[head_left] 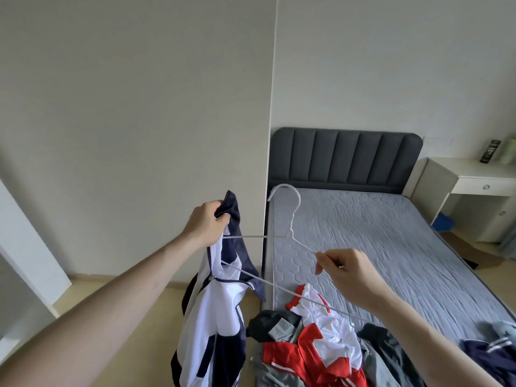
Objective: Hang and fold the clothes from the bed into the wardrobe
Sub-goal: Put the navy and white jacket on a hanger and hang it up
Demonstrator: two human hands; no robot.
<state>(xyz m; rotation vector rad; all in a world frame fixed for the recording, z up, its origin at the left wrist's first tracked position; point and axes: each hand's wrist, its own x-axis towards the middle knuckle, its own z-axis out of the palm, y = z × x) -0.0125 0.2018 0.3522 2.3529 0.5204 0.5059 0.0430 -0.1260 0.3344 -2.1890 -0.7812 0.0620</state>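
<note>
My left hand [205, 227] grips the collar of a navy and white zip jacket [215, 317], which hangs down beside the bed. My right hand [349, 270] pinches the right shoulder of a white wire hanger [291, 216], held upright in front of me. The hanger's left end reaches into the jacket by my left hand. On the bed's near end lies a pile of clothes: a red and white jacket [326, 347], dark grey garments [276, 324] and a navy piece [491, 356] at the right.
The bed [391, 233] has a grey quilted mattress and a dark padded headboard [346, 157]. A white wall panel [139, 107] stands at the left. A white bedside desk [474, 177] with a drawer sits at the far right.
</note>
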